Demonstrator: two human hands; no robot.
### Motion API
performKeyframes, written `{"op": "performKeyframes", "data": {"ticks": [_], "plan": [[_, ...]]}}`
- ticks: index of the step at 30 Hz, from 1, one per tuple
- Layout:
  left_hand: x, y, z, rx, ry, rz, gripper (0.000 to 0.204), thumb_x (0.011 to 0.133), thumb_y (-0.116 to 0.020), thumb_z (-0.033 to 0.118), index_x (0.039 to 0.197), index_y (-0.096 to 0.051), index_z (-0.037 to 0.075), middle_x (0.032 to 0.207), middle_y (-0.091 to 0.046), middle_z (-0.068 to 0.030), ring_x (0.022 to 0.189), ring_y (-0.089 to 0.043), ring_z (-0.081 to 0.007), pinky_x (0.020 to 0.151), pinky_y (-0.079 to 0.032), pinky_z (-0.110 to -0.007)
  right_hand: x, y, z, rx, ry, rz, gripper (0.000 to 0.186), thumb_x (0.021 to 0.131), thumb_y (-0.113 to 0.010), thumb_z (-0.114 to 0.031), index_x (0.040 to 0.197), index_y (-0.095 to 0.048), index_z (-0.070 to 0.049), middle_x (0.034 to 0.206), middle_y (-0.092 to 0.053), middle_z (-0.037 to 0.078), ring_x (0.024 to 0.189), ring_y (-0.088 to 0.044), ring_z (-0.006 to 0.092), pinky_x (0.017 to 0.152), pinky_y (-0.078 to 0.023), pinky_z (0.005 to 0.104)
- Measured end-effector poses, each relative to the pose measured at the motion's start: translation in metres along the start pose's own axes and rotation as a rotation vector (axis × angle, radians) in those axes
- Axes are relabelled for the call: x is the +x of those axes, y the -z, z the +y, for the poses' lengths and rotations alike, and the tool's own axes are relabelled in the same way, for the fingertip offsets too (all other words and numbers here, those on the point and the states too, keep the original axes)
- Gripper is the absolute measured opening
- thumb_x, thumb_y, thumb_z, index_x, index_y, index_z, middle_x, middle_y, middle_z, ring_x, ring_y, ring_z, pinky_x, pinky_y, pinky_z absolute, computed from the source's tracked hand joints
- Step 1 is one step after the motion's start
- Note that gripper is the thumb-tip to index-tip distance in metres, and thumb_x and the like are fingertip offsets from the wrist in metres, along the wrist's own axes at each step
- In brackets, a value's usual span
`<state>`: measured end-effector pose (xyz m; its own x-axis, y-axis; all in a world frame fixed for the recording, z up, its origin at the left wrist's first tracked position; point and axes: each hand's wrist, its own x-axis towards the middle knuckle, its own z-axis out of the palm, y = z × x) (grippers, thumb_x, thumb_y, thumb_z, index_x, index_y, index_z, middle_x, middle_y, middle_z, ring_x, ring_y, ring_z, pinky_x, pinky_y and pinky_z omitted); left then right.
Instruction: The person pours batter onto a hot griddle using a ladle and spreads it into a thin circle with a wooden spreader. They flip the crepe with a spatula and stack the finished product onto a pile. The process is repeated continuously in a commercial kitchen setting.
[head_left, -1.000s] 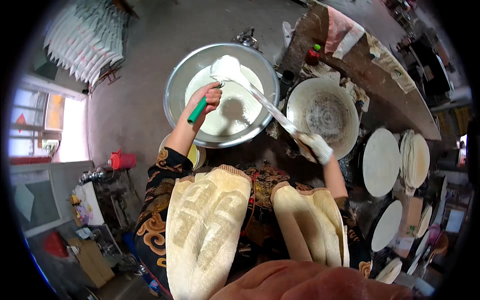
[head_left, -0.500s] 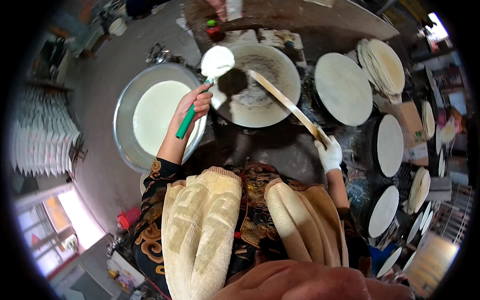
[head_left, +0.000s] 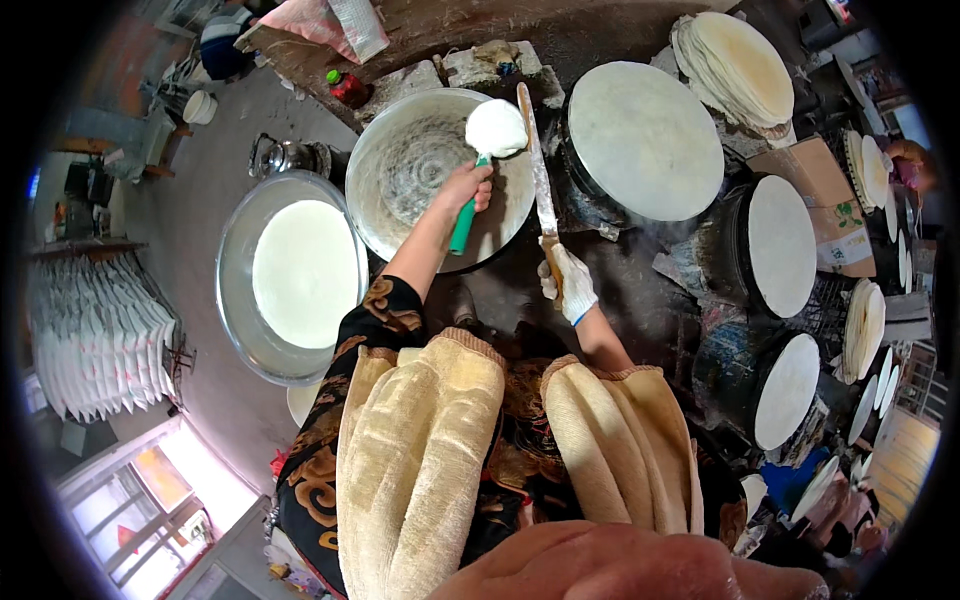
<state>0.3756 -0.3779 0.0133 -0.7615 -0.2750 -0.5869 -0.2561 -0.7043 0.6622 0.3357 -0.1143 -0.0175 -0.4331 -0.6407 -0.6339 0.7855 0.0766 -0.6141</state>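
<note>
My left hand (head_left: pixel 465 190) is closed around the green handle of a ladle (head_left: pixel 497 128) heaped with thick white batter. The ladle is held over the right part of a wide round pan (head_left: pixel 400 190), whose grey surface has whitish ring marks. In my right hand (head_left: pixel 572 285), which wears a white glove, is the brown grip of a long, flat, batter-smeared spatula (head_left: pixel 537 165). Its blade points away from me, beside the ladle and along the pan's right edge. At the pan's left stands a large metal basin (head_left: pixel 232 250) of white batter (head_left: pixel 307 270).
On the right, a round griddle bears a pale sheet (head_left: pixel 645 140); more covered griddles (head_left: pixel 782 245) curve toward me. Beyond lie a stack of round sheets (head_left: pixel 735 70) and a cardboard box (head_left: pixel 830 215). A kettle (head_left: pixel 288 155) and red jar (head_left: pixel 348 88) stand at the far left.
The loaded ladle has moved from the pan's left rim to its right part. My right hand has drawn inward, and the spatula now stands more upright. The whole view has shifted.
</note>
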Motion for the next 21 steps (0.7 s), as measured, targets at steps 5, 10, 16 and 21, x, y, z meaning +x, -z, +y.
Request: {"op": "performKeyframes", "data": {"ticks": [5, 10, 16, 21], "plan": [[0.024, 0.021, 0.032, 0.474, -0.255, 0.197, 0.028, 0.09, -0.055, 0.021, 0.114, -0.05, 0.008, 0.057, -0.049, -0.0012, 0.038, -0.044, -0.0104, 0.033, -0.035, -0.027, -0.012, 0.003, 0.006, -0.22, 0.083, 0.215, 0.037, 0.091, -0.057, -0.026, 0.125, -0.057, -0.01, 0.068, -0.054, -0.002, 0.052, -0.045, 0.0046, 0.044, -0.036, 0.0192], [0.012, 0.094, 0.068, 1.478, -0.98, 0.222, 0.059, 0.081, -0.058, 0.013, 0.136, -0.044, 0.029, 0.073, -0.062, -0.0175, 0.07, -0.062, -0.0406, 0.068, -0.05, -0.048, -0.009, 0.006, 0.027, -0.491, 0.287, 0.294, 0.047, 0.09, -0.058, -0.02, 0.134, -0.049, -0.008, 0.073, -0.05, -0.007, 0.056, -0.04, 0.0019, 0.047, -0.034, 0.0173], [0.004, 0.104, 0.09, 1.858, -0.908, 0.145, 0.066, 0.08, -0.057, 0.006, 0.138, -0.041, 0.032, 0.087, -0.063, -0.0175, 0.071, -0.062, -0.0384, 0.064, -0.05, -0.047, 0.012, -0.102, -0.006, -0.303, 0.09, 0.153, 0.046, 0.09, -0.057, -0.023, 0.134, -0.05, -0.011, 0.07, -0.056, 0.002, 0.054, -0.049, 0.0082, 0.047, -0.041, 0.0252], [-0.006, 0.141, 0.101, 1.799, -0.948, 0.364, 0.069, 0.077, -0.06, 0.004, 0.138, -0.041, 0.03, 0.082, -0.063, -0.0184, 0.071, -0.061, -0.0389, 0.063, -0.049, -0.048, 0.048, -0.144, -0.004, -0.452, 0.159, 0.102, 0.039, 0.089, -0.059, -0.025, 0.124, -0.059, -0.007, 0.077, -0.06, 0.002, 0.058, -0.054, 0.0104, 0.051, -0.046, 0.0257]]}}
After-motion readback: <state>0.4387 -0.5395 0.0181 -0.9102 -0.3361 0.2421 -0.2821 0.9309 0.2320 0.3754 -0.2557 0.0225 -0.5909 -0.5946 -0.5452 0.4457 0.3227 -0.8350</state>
